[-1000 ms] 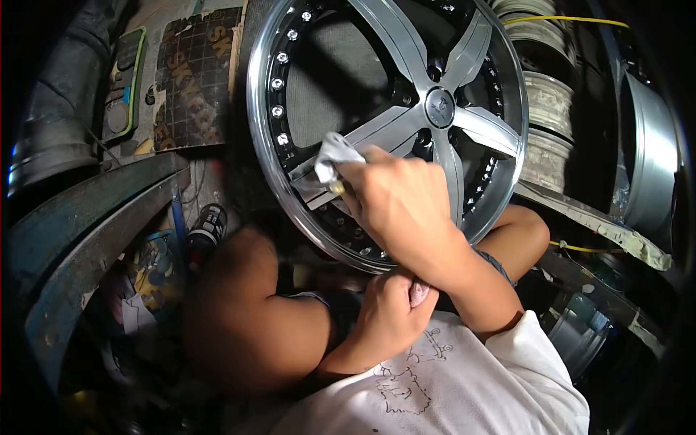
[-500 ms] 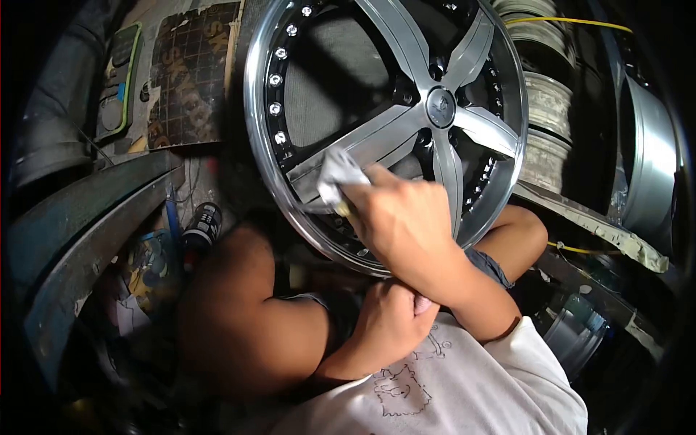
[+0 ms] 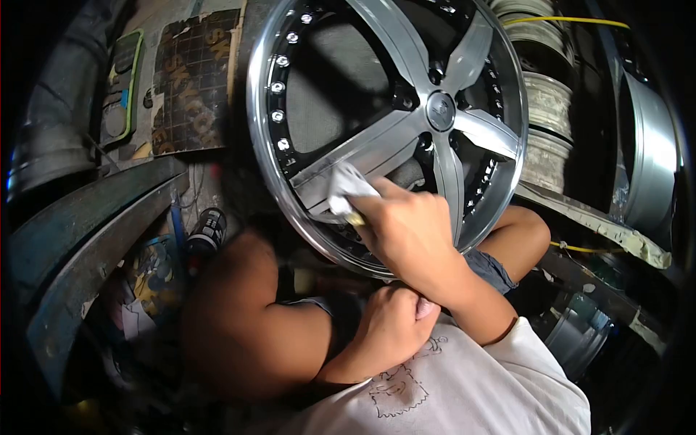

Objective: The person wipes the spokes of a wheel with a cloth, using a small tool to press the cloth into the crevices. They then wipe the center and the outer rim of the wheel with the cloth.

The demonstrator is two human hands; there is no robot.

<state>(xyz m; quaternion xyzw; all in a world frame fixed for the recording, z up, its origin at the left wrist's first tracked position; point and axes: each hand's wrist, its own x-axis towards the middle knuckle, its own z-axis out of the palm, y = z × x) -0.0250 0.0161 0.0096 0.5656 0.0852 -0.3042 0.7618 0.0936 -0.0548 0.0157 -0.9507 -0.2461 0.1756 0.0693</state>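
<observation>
The right hand [image 3: 406, 228] pinched a cloth [image 3: 346, 190] against the wheel's [image 3: 304, 196] spoke; the left hand [image 3: 391, 322] was fisted near the rim, grasp unclear.

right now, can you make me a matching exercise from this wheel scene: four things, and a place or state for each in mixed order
Things:
1. cloth
2. left hand
3. centre cap
4. spray can

Places or states:
A. lying on the floor left of the wheel
B. closed into a fist near the white shirt
C. where the spokes meet
D. pressed on a spoke by the right hand

Pairs: 1-D, 2-B, 3-C, 4-A
</observation>
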